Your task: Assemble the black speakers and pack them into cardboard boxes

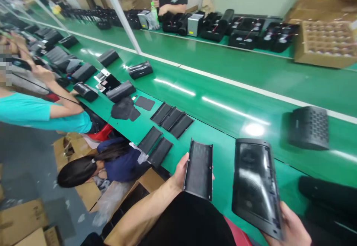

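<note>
My left hand [181,172] grips a curved black panel [198,169] with small clips along its edges, its hollow side facing up. In my right hand [292,225] is a larger glossy black housing [254,181], held at its lower right corner and tilted. The two parts are apart, side by side above the green table. Beyond my left hand, several similar black panels [172,119] lie on the table, two of them [160,151] nearer its edge.
A black speaker-like unit [308,127] stands on the green conveyor [228,86] at right. A dark cylindrical part [326,192] lies at lower right. One person [122,160] crouches by open cartons at left; another in a turquoise shirt [41,110] works further along.
</note>
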`<state>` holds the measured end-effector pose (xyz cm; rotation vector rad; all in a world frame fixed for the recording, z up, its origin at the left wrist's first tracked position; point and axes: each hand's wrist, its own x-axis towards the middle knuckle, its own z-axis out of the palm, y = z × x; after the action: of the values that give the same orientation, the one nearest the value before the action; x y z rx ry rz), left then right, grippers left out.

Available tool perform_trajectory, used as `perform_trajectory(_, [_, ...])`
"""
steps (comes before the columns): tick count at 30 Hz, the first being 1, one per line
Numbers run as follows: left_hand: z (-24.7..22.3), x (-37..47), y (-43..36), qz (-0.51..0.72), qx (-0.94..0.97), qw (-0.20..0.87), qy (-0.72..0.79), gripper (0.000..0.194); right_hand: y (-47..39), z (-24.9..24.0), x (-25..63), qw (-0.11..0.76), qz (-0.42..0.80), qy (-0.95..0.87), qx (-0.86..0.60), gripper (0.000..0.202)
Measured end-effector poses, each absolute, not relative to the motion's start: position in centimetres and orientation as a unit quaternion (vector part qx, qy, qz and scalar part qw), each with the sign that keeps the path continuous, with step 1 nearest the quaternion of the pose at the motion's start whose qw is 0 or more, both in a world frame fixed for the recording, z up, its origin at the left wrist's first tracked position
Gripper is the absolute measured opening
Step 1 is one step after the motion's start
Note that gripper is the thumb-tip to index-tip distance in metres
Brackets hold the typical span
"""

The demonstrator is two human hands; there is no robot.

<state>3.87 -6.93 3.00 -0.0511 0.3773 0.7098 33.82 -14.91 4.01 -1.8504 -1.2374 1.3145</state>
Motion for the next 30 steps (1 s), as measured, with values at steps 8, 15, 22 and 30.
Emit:
perform_trajectory(8, [1.4, 8.5, -8.4, 0.337, 0.029, 0.917, 0.210, 0.072, -14.4, 12.6, 33.7, 0.288, 0.552, -0.362, -0.694, 0.089])
perform_trajectory(15, [4.8, 9.8, -6.3, 0.365, 0.134, 0.905, 0.170, 0.080, -12.1, 14.0, 29.9, 0.190, 0.409, -0.508, -0.734, 0.102])
perform_trajectory(22, [5.2, 9.8, -5.1, 0.392, 0.169, 0.891, 0.153, 0.090, -11.3, 13.9, 28.6, 0.121, 0.335, -0.563, -0.746, 0.092])
perform_trajectory(30, [3.3, 9.8, -4.8, 0.401, 0.130, 0.891, 0.169, 0.091, -10.0, 14.6, 27.3, 0.088, 0.332, -0.570, -0.747, 0.093])
